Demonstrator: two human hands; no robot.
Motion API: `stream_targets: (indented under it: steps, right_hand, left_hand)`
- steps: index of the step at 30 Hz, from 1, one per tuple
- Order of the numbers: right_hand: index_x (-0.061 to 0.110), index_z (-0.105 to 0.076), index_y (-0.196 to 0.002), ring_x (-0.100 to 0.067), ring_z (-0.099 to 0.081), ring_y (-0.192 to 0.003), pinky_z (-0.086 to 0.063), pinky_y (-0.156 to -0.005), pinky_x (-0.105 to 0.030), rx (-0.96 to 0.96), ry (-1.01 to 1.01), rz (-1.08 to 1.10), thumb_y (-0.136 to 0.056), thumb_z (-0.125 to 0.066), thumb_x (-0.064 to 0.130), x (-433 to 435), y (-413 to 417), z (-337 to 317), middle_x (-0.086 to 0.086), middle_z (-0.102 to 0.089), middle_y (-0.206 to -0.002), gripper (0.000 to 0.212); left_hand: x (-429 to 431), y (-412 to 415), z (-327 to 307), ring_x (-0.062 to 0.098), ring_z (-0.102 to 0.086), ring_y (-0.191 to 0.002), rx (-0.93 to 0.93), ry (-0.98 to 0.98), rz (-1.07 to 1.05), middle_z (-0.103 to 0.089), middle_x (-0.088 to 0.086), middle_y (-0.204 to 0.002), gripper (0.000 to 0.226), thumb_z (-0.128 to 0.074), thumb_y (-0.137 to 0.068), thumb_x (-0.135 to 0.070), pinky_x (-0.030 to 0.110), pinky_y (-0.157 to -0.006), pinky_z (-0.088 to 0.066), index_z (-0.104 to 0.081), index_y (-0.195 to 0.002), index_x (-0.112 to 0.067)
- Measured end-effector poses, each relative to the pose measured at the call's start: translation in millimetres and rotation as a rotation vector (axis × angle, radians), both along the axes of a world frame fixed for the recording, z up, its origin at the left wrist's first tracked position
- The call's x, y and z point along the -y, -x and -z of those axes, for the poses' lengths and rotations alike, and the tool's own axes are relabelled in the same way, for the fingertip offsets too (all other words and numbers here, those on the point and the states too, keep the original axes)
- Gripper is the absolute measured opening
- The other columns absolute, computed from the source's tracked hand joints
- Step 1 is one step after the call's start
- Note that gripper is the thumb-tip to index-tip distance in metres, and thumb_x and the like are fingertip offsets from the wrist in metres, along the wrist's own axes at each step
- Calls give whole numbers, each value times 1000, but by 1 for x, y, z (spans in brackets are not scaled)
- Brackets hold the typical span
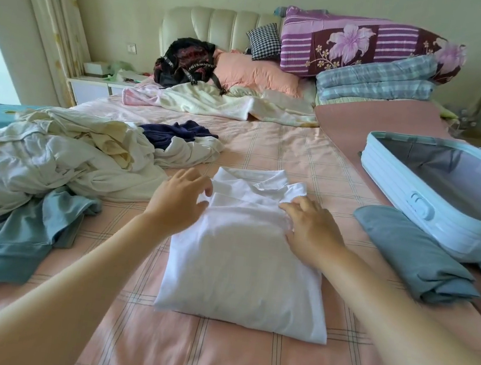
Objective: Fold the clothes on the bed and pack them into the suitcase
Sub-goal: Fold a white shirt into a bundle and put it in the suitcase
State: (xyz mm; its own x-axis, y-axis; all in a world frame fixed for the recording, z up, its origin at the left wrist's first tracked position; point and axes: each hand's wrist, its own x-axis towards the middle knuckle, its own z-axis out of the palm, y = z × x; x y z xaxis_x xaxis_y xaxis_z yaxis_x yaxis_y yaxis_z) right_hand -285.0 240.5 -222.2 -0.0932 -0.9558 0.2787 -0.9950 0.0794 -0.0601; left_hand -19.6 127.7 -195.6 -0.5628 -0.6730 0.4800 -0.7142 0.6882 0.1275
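Lying in the middle of the bed (284, 145), the folded white shirt (248, 264) runs lengthwise away from the person, collar toward the headboard (218, 24). The left hand (179, 201) and right hand (313, 229) rest on its upper sides, fingers loosely spread, gripping nothing. The open suitcase (388, 175) sits to the right.

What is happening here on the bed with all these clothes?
A person is folding clothes on the bed. The left hand and the right hand rest on a folded white shirt. A folded grey-blue garment lies beside the open suitcase, in which nothing shows yet. A heap of unfolded clothes lies at the left.
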Motion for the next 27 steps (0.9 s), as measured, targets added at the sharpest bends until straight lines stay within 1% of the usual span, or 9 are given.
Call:
stream_targets:
  steps: [2,4,7,10,15,18,21,24,27]
  right_hand:
    - [26,-56,-116,-21,-51,-108,-35,-85,-32,36,18,-110,-88,-58,20,-16,-14,-12,3,-49,-119,28]
    - [30,-52,-85,-14,-53,-88,-34,-74,-29,83,-44,-215,-86,-61,28,-36,-28,-22,12,-51,-96,10]
    - [26,-45,-67,-7,-50,-67,-38,-61,-27,150,-242,-289,-71,-72,49,-68,-45,-31,12,-53,-71,35]
    - [26,-50,-75,-8,-55,-72,-50,-66,-32,56,-446,-274,-53,-75,65,-93,-54,-31,11,-57,-79,52]
    - [30,-55,-70,-2,-54,-69,-47,-63,-21,34,-481,-256,-72,-76,34,-105,-40,-25,15,-56,-73,22]
    - [29,-60,-66,0,-55,-64,-42,-58,-15,115,-479,-210,-72,-76,24,-109,-23,-41,14,-61,-69,18]
    - [28,-60,-69,-6,-57,-70,-42,-60,-16,101,-541,-193,-73,-73,18,-112,-21,-39,11,-61,-71,17]
    - [32,-55,-89,-12,-53,-95,-41,-75,-20,-39,-485,-253,-72,-64,20,-111,-33,-25,13,-53,-97,23]
    - [37,-40,-131,-12,-35,-117,-35,-98,-26,-150,-416,-258,-69,-67,31,-111,-38,-15,9,-34,-126,67]
  left_hand:
    - [-32,-3,-14,13,-54,-73,56,-63,94,-57,-12,-84,15,-64,-92,-33,25,-56,-35,-50,-89,-28]
    - [-63,-11,-17,7,-49,-60,173,-136,155,-54,-12,-70,28,-63,-91,-46,23,-52,-33,-44,-80,-29]
    - [-97,-33,-17,5,-47,-62,361,-183,191,-52,-13,-68,50,-63,-72,-74,22,-53,-30,-42,-73,-29]
    - [-115,-54,-13,1,-46,-70,551,-252,216,-53,-17,-77,54,-72,-61,-75,19,-58,-34,-45,-80,-32]
    - [-112,-74,-10,-4,-50,-73,466,-368,149,-58,-17,-79,33,-82,-74,-44,10,-62,-39,-52,-74,-31]
    - [-105,-86,-26,4,-56,-78,512,-371,68,-62,-14,-82,35,-83,-69,-50,22,-68,-48,-53,-70,-33]
    - [-113,-79,-23,8,-51,-80,689,-404,40,-51,-18,-82,33,-78,-74,-55,26,-69,-44,-56,-83,-32]
    - [-122,-62,-22,11,-48,-89,731,-271,81,-47,-17,-91,45,-74,-73,-58,26,-79,-40,-51,-100,-30]
    - [-125,-53,-19,6,-38,-107,597,-146,197,-39,-18,-116,75,-75,-60,-67,23,-96,-35,-42,-119,-35]
